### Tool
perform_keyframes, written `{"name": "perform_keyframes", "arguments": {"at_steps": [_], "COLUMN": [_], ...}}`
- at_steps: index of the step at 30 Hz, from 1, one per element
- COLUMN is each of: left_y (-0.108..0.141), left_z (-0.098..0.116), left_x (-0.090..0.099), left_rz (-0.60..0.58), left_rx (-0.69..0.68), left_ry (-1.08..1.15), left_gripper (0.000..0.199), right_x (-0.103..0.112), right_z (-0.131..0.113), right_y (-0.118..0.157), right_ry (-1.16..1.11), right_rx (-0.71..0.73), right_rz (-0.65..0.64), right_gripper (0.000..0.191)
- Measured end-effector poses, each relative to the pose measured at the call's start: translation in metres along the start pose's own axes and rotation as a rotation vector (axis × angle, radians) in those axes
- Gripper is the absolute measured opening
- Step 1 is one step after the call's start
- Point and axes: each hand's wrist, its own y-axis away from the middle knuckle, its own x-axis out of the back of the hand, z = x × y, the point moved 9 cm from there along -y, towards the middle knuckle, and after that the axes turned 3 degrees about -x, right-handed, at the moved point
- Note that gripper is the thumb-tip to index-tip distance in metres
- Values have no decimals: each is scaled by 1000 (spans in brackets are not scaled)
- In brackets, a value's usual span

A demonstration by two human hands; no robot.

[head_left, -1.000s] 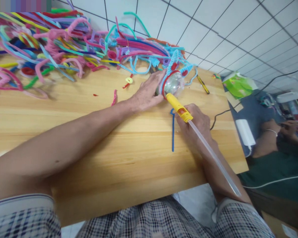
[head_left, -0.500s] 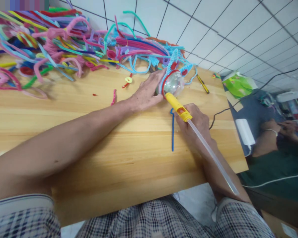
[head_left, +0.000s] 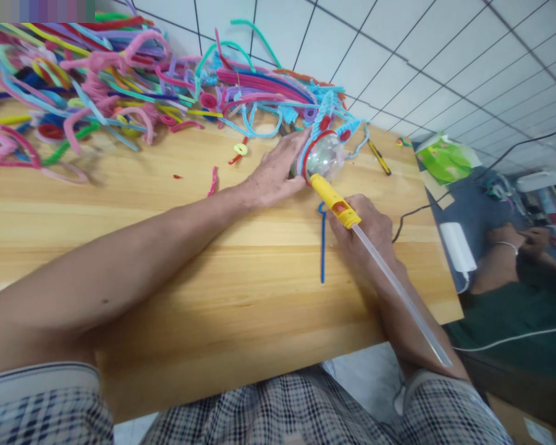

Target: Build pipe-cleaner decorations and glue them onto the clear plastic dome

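My left hand (head_left: 280, 167) is closed on the side of a clear ball (head_left: 324, 157). Red and light-blue fuzzy trim runs round that ball, and light-blue pieces with red spots (head_left: 324, 114) stand up at its far side. In my right hand (head_left: 368, 225) is a yellow hot glue gun (head_left: 336, 201), its nozzle end close to the ball's red trim. A long translucent glue stick (head_left: 401, 293) juts from its back over my right forearm. Whether the nozzle touches the trim I cannot tell. Beside the right hand lies a bent blue pipe cleaner (head_left: 323, 247).
A heap of coloured pipe cleaners (head_left: 120, 80) covers the table's back left. A yellow-black utility knife (head_left: 379, 157) lies at the back right, near a green packet (head_left: 445, 159). A dark cord (head_left: 505, 148) crosses at right, past a white adapter (head_left: 458, 246). Another person's hands (head_left: 521, 241) show beyond.
The glue gun and its stick have shifted very slightly to the right with my right hand. My left hand and the ball look nearly unmoved.
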Motion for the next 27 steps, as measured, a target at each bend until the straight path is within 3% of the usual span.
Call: {"name": "perform_keyframes", "arguments": {"at_steps": [6,12,27], "left_y": [0,0,0], "left_z": [4,2,0], "left_x": [1,1,0], "left_rz": [-17,-29,2], "left_rx": [3,1,10], "left_ry": [-3,-12,2], "left_gripper": [91,94,92], "right_x": [11,8,20], "right_z": [-8,-6,-18], "right_y": [0,0,0], "right_ry": [-39,-45,-91], "right_rx": [20,21,20], "right_rz": [19,32,-52], "right_gripper": [34,36,34]}}
